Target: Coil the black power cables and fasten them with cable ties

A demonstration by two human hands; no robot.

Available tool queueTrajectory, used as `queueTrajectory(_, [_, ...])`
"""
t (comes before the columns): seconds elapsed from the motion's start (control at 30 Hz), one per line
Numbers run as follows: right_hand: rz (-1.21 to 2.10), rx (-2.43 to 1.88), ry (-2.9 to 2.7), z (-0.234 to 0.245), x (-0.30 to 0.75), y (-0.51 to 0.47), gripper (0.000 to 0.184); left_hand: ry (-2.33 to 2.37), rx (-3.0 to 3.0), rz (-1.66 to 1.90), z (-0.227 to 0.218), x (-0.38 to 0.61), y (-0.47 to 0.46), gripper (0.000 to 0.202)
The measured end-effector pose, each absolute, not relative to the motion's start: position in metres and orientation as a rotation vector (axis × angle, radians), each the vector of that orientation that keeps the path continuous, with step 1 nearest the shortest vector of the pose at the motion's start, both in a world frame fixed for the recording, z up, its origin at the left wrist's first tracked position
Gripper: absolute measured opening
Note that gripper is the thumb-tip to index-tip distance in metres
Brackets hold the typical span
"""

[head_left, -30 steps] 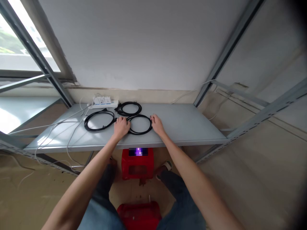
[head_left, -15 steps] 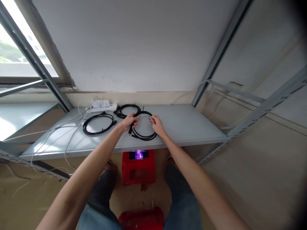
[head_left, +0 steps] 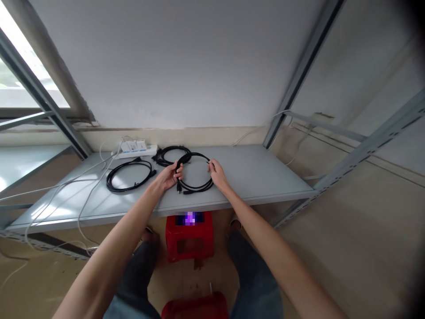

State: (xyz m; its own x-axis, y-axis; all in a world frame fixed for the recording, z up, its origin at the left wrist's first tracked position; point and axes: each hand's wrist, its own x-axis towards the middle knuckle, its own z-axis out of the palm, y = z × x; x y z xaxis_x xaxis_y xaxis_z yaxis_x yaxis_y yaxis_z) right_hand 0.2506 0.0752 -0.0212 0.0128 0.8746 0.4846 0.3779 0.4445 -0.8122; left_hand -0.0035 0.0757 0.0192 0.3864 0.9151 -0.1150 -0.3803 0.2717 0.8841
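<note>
- Left hand (head_left: 168,177): thumb and fingers pinch the left side of the black cable coil (head_left: 196,187), in front of and to the right of the power strip (head_left: 134,149).
- Right hand (head_left: 217,173): fingertips pinch the coil's right side, farther right of the strip.
- Coil: held tilted over the grey shelf (head_left: 262,170).
- Rear coil (head_left: 165,150) lies just right of the strip; front coil (head_left: 123,190) lies before it.

Held coil (head_left: 195,189) right of left coil (head_left: 127,190), before rear coil (head_left: 160,157), over shelf (head_left: 252,173).
</note>
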Motion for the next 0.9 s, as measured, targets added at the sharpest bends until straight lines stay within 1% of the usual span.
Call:
queueTrajectory(0.1, [0.464, -1.142, -1.534, -0.024, 0.251, 0.076, 0.029, 0.707, 0.832, 1.042, 0.014, -0.004, 0.078, 0.027])
queueTrajectory(0.2, [0.459, -1.144, -1.527, -0.024, 0.25, 0.075, 0.032, 0.745, 0.808, 1.093, 0.013, -0.004, 0.08, 0.026])
queueTrajectory(0.33, [0.4, -1.113, -1.473, -0.019, 0.252, 0.068, 0.035, 0.897, 0.947, 1.107, 0.012, -0.006, 0.086, 0.024])
queueTrajectory(0.47, [0.238, -1.112, -1.284, -0.013, 0.255, 0.059, 0.033, 1.208, 1.277, 1.139, 0.016, -0.009, 0.089, 0.025])
queueTrajectory(0.6, [0.158, -1.176, -1.28, -0.014, 0.254, 0.059, 0.029, 1.637, 1.908, 1.166, 0.028, 0.002, 0.071, 0.036])
queueTrajectory(0.63, [0.173, -1.188, -1.329, -0.015, 0.253, 0.06, 0.027, 1.646, 2.073, 1.105, 0.031, 0.009, 0.063, 0.035])
queueTrajectory(0.7, [0.249, -1.197, -1.441, -0.017, 0.25, 0.063, 0.025, 1.545, 2.37, 0.845, 0.034, 0.026, 0.043, 0.035])
queueTrajectory(0.8, [0.354, -1.192, -1.512, -0.019, 0.248, 0.065, 0.024, 1.495, 2.674, 0.386, 0.032, 0.052, 0.013, 0.047])
queueTrajectory(0.83, [0.354, -1.195, -1.502, -0.019, 0.248, 0.065, 0.024, 1.503, 2.743, 0.29, 0.031, 0.058, 0.006, 0.047])
queueTrajectory(0.9, [0.311, -1.213, -1.462, -0.019, 0.249, 0.064, 0.025, 1.521, 2.878, 0.197, 0.027, 0.067, -0.005, 0.038])
